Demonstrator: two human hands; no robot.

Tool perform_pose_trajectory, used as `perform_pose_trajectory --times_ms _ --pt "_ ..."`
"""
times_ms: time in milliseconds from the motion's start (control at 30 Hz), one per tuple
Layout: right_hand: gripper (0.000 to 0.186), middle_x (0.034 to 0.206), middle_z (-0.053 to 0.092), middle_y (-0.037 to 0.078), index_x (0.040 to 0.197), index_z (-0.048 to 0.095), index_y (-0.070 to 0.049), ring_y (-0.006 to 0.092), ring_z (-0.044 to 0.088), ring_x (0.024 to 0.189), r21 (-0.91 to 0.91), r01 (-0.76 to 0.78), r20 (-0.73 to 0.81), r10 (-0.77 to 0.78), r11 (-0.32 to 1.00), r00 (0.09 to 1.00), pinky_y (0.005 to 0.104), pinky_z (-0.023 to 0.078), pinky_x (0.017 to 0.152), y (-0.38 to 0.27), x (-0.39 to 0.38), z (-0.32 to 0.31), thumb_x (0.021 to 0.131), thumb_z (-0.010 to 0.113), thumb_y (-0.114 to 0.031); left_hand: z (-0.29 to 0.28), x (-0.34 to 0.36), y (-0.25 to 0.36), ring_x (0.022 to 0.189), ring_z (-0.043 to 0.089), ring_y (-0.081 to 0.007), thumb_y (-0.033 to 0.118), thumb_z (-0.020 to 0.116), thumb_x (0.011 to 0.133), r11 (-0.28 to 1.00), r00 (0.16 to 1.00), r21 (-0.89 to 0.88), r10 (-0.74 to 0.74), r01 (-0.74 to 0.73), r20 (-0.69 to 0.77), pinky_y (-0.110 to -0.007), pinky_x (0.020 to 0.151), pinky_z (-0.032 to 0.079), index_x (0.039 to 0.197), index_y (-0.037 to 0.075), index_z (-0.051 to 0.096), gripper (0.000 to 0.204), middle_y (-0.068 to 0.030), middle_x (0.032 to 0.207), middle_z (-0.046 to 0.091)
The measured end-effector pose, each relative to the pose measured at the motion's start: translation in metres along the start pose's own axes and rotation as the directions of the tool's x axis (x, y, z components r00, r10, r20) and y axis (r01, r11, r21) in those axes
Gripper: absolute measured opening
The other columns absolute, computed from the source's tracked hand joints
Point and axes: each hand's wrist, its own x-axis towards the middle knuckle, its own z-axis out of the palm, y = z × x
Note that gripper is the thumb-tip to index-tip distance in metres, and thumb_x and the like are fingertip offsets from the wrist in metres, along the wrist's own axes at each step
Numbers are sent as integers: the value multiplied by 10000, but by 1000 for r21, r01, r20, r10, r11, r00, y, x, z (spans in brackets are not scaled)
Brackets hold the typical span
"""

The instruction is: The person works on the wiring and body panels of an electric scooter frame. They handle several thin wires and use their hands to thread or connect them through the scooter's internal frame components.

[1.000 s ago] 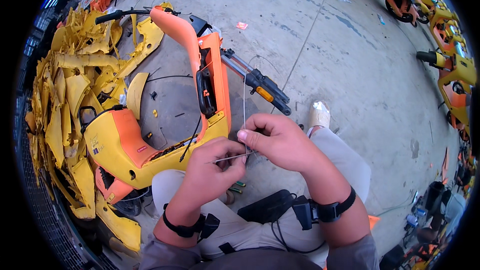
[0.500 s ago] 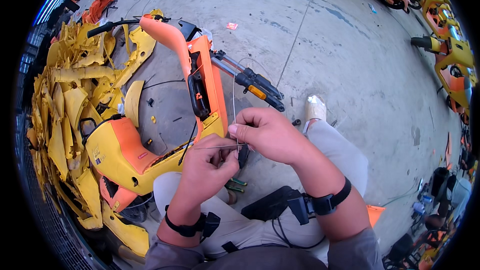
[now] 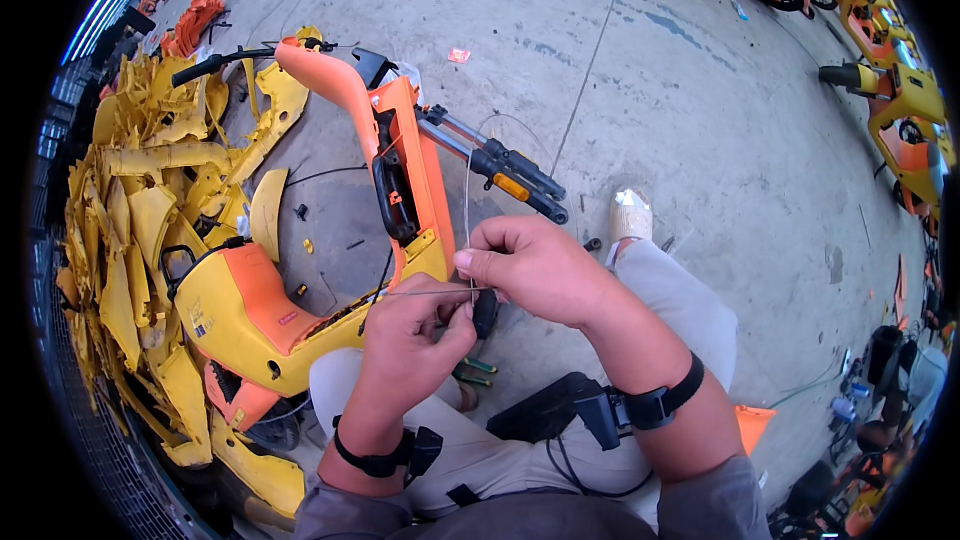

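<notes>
Both my hands are close together over my lap, pinching a thin wire cable [image 3: 467, 190]. My left hand [image 3: 412, 335] is closed on one stretch of it near the crossing, with an end sticking out leftward. Just above, my right hand [image 3: 535, 265] grips it between thumb and forefinger. From there the cable rises and loops over the fork legs [image 3: 500, 165]. A partly stripped scooter [image 3: 265, 290] with yellow and orange panels lies on its side in front of me. A small black part [image 3: 485, 313], partly hidden, shows beneath my hands.
A heap of yellow plastic panels [image 3: 130, 230] fills the left side. Green-handled pliers [image 3: 475, 372] lie between my legs. Several yellow scooters [image 3: 905, 125] stand at the right. A black block [image 3: 545, 405] with a cord rests on my lap.
The view has shifted slightly. My hands keep almost the same pinch on the wire cable, and the left one has moved very little.
</notes>
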Motion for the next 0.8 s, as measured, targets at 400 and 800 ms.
perform_pose_trajectory --times_ms 400,800 --pt "246 687 584 30 899 649 15 100 510 644 80 42 -42 -39 996 998 293 432 597 3 0 -2 907 619 -230 -6 -1 3 523 407 -28 18 670 787 951 963 -169 -241 259 119 -206 482 324 995 18 714 212 2 727 583" --pt "251 716 646 69 894 672 20 108 598 654 -22 106 -163 -108 994 981 286 474 602 0 -4 0 876 671 -230 5 1 1 518 398 -47 99 733 777 992 993 -21 -121 121 11 -226 470 322 972 16 716 213 5 691 561"
